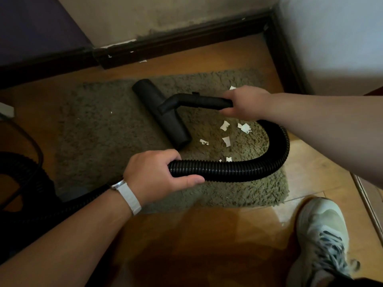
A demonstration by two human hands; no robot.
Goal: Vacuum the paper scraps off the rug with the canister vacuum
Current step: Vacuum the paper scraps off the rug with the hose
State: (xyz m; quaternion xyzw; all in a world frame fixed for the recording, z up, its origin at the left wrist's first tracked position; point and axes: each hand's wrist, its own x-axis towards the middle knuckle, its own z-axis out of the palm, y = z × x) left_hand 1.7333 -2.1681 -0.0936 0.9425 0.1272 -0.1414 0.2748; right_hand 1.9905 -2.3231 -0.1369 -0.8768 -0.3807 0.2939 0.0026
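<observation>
The left forearm is filling the bottom-left corner, a pale watch (128, 195) on its wrist. The left hand (157, 172) is gripping the ribbed black hose (228, 167), with fingers and thumb curled round it. The right hand (246, 103) is wrapping round the stiff handle tube (199, 100) just behind its bend. That tube is feeding into the wide black floor head (161, 112), which is lying flat on the shaggy green rug (99, 131).

Several white paper scraps (224, 125) are sitting on the rug just right of the head, inside the loop of the hose. 1 more is showing beyond the right hand. The hose is running off left into shadow, where the canister cannot be made out.

To do this pass well, I judge the head should be swinging right over the scraps, staying flat in the pile and moving slowly. The left hand should be lifting the hose clear so it is not scattering them.

A shoe (321, 235) is standing on the wooden floor (207, 235) at lower right. No brand or writing is readable anywhere.
</observation>
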